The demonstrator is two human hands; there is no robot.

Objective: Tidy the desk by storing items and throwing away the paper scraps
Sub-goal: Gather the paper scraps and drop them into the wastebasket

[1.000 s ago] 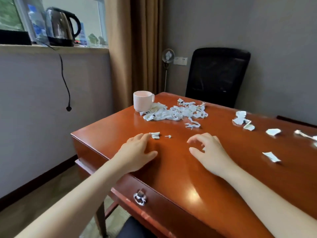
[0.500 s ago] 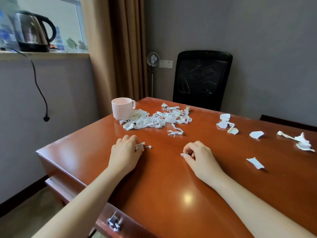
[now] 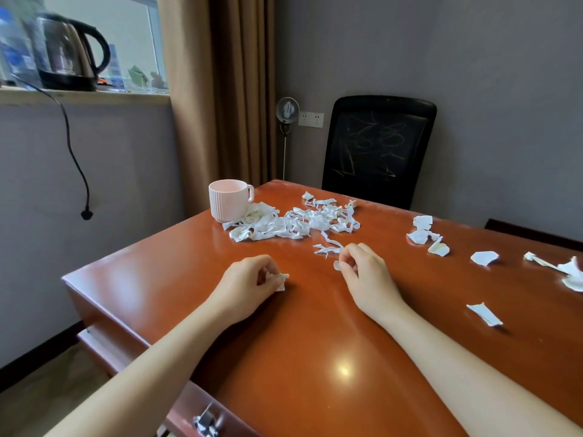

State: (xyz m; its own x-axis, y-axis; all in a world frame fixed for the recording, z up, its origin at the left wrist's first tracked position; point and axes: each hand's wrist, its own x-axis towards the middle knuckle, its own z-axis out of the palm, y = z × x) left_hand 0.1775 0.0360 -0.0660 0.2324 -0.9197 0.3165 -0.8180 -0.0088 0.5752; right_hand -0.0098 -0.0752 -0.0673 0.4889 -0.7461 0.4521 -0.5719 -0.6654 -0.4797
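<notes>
A heap of torn white paper scraps [image 3: 296, 222] lies on the red-brown desk [image 3: 303, 342], beside a ribbed pink mug [image 3: 228, 200] at the far left corner. My left hand [image 3: 249, 283] rests on the desk, fingers pinched on a small white scrap [image 3: 281, 279]. My right hand [image 3: 362, 272] is curled just below a thin shred [image 3: 326, 249] and pinches another small scrap [image 3: 337, 265]. Loose scraps lie to the right: a small cluster [image 3: 426, 236], one piece [image 3: 484, 257], a long piece [image 3: 484, 313] and a crumpled one [image 3: 568, 272] at the right edge.
A black office chair [image 3: 378, 149] stands behind the desk against the grey wall. A drawer with a metal handle [image 3: 206, 422] is slightly out at the front. An electric kettle [image 3: 67, 52] sits on the windowsill, its cord [image 3: 75, 162] hanging down. A brown curtain [image 3: 217, 89] hangs behind the mug.
Both hands went from flat and spread to pinched, each closing on a small scrap. My right hand moved forward toward the shred. The view shifted left and closer.
</notes>
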